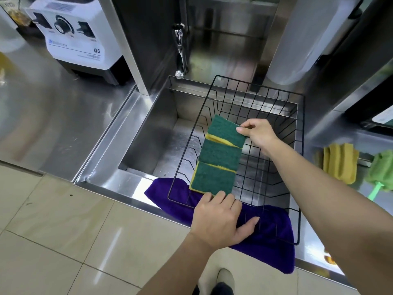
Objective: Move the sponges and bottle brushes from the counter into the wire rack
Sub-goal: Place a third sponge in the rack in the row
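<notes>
Three sponges (220,155), green scouring side up over yellow foam, lie in a row inside the black wire rack (301,167), which sits across the steel sink (148,133) at the centre of the frame. The right hand (258,135) pinches the far sponge at its upper right corner between thumb and fingers, so these fingers are narrow and holding the sponge. The left hand (219,222), at lower centre, rests its fingertips against the near edge of the nearest sponge with the thumb spread to the right; whether it grips or merely steadies cannot be told. A purple cloth (274,252) lies under the rack's near edge over the sink's front lip. On this evidence the sponge part of the task appears largely done, pending final alignment. No bottle brushes are visible in the rack or on the worktop (53,116) at left; a green handle (377,189) at the right edge may belong to one, but this is uncertain. The brushes are therefore judged still to be moved.
</notes>
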`<state>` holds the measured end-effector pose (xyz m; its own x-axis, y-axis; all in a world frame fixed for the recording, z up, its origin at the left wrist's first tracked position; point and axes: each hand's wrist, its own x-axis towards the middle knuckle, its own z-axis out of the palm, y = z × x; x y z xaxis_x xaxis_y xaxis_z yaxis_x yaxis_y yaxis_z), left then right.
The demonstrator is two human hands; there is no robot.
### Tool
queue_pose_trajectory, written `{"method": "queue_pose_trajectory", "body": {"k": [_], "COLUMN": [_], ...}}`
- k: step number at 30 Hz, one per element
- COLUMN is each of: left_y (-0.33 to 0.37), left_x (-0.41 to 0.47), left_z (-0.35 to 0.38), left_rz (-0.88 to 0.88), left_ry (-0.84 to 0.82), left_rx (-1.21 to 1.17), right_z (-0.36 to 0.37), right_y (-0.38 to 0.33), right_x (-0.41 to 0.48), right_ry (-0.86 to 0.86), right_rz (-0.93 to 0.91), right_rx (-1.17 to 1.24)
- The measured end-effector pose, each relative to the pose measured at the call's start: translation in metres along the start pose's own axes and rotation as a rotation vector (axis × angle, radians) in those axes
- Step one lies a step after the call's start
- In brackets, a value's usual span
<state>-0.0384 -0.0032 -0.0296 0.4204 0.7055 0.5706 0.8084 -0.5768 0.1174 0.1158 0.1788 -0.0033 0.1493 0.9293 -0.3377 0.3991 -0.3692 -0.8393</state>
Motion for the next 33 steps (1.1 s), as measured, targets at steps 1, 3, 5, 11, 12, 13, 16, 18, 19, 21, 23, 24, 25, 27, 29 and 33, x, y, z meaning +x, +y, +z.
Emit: {"method": "queue_pose_trajectory", "body": {"k": [1,3,5,11,12,13,16,18,19,21,23,24,25,27,29,33], "left_y": [0.000,-0.001,-0.002,-0.001,-0.001,-0.002,-0.002,-0.001,-0.001,-0.002,-0.002,-0.002,-0.002,-0.001,-0.002,-0.003], "left_x": [0.000,0.000,0.000,0.001,0.001,0.001,0.001,0.001,0.001,0.001,0.002,0.002,0.002,0.002,0.002,0.003], "left_z": [0.000,0.001,0.001,0.000,0.000,0.000,0.000,-0.001,-0.001,-0.001,-0.001,-0.001,-0.001,-0.001,-0.001,-0.002], "left_rz": [0.001,0.001,0.000,0.005,0.004,0.004,0.007,0.006,0.005,0.004,0.008,0.009,0.010,0.008,0.008,0.025], "left_ry": [-0.002,0.001,0.006,0.009,0.008,0.007,0.007,0.010,0.012,0.014,0.014,0.011,0.009,0.006,-0.003,-0.030], "left_rx": [0.002,0.009,0.012,0.011,0.011,0.010,0.012,0.016,0.016,0.014,0.014,0.015,0.016,0.019,0.026,0.044], "right_z": [-0.002,-0.005,-0.005,-0.002,-0.001,0.000,-0.001,-0.003,-0.004,-0.005,-0.006,-0.006,-0.007,-0.010,-0.015,-0.036], "right_y": [-0.003,-0.011,-0.017,-0.016,-0.016,-0.016,-0.018,-0.017,-0.016,-0.013,-0.011,-0.010,-0.009,-0.006,-0.005,-0.004], "right_x": [0.001,0.003,0.004,0.003,0.004,0.004,0.003,0.002,0.001,-0.002,-0.006,-0.008,-0.009,-0.014,-0.023,-0.046], "right_ry": [-0.011,-0.022,-0.038,-0.057,-0.039,-0.026,-0.035,-0.043,-0.043,-0.048,-0.062,-0.070,-0.075,-0.063,-0.010,0.084], "right_rz": [-0.028,-0.086,-0.099,-0.111,-0.127,-0.141,-0.153,-0.137,-0.128,-0.118,-0.111,-0.114,-0.114,-0.114,-0.127,-0.190], "right_rx": [-0.047,-0.132,-0.204,-0.420,-0.435,-0.440,-0.440,-0.413,-0.400,-0.386,-0.379,-0.389,-0.410,-0.445,-0.437,-0.463]}}
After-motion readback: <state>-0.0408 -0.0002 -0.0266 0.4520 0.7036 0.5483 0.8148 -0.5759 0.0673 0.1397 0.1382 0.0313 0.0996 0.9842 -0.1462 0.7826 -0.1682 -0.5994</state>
